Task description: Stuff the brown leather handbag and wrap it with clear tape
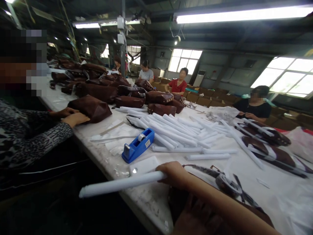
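My right hand is closed around one end of a white paper roll, which sticks out to the left past the table edge. Under my right forearm lies a brown leather bag, with a strap and buckle on its far side. My left hand shows dimly at the bottom, against the bag; shadow and blur hide its fingers. Just beyond my right hand are a white card and a blue tape dispenser. A pile of white paper rolls lies behind them.
At the left, a person's hands touch a brown bag. Many stuffed brown bags are heaped farther back. More bags with white wrapping lie at the right, near a seated person. The table edge runs diagonally nearby.
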A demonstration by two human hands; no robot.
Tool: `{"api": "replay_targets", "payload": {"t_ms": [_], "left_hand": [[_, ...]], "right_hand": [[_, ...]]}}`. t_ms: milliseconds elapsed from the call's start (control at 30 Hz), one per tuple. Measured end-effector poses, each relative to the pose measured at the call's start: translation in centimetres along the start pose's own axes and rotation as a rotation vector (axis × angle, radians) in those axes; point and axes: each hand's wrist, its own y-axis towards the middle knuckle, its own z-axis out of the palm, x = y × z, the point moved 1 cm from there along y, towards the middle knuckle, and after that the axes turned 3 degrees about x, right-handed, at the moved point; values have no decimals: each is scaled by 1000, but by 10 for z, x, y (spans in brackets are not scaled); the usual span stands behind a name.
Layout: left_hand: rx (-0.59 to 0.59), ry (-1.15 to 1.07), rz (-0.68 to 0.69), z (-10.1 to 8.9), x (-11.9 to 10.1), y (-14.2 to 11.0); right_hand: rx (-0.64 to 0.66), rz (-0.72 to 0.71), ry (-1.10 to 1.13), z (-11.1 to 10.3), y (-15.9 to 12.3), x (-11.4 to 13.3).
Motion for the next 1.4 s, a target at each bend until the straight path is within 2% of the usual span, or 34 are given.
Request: {"api": "replay_targets", "payload": {"t_ms": [133, 300, 400, 500, 567, 633, 667, 733, 800, 900, 967, 1000, 1100, 1233, 1400], "left_hand": [[-94, 0, -54, 6, -4, -2], [-132, 44, -32, 11, -7, -6], [-159, 60, -58, 12, -6, -5], [-132, 67, -71, 12, -4, -4], [-95, 71, -61, 12, -3, -3], [-75, 77, -57, 11, -2, -3], [-74, 82, -57, 11, -2, -3], [-83, 92, -55, 12, -2, -4], [-91, 98, -48, 14, -2, -4], [-106, 93, -50, 16, -1, -3], [-109, 64, -49, 13, 0, -2], [-96, 35, -47, 10, 1, -1], [20, -100, -52, -6, 5, 3], [230, -277, -50, -30, 12, 6], [394, -460, 179, -35, 19, 7]], "right_hand": [[-319, 14, 173, -36, 7, 0], [-530, 32, 279, -80, 14, -9], [-731, 65, 299, -111, 23, -20], [-1090, 96, 489, -158, 34, -42], [-1347, 49, 699, -192, 41, -66], [-1519, 72, 860, -216, 47, -95], [-1556, 161, 923, -219, 48, -110], [-1525, 438, 1020, -204, 49, -137], [-1401, 586, 1076, -166, 44, -156], [-1185, 682, 1119, -98, 24, -171], [-1118, 709, 1111, -67, 1, -177], [-1092, 716, 1105, -58, -14, -178], [-973, 713, 1079, -50, -65, -175], [-867, 623, 930, -50, -146, -146], [-831, 646, 627, -24, -256, -94]]}}
